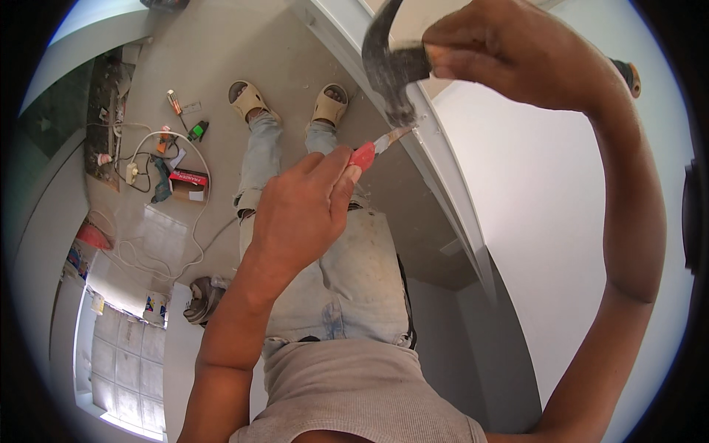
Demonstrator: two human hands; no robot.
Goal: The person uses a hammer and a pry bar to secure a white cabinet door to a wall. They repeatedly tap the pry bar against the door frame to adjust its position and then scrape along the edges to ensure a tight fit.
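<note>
My right hand [502, 55] is closed round the handle of a black claw hammer [399, 66], close up by its head. Most of the handle is hidden. The claw points up and away, and the striking face hangs just over a white door frame [443, 159]. In my left hand [303, 210] is a chisel [362, 156] with a red handle and a whitish, smeared blade. The blade tip meets the frame's edge right beside the hammer's face; whether hammer and blade touch, I cannot tell. The frame's edge looks chipped there.
A white panel [509, 221] stands to the right of the frame. On the floor at the left lie a screwdriver [174, 102], a green tool [198, 131], a red box [188, 184] and a looping white cable [199, 244]. My sandalled feet [255, 100] stand beyond my hands.
</note>
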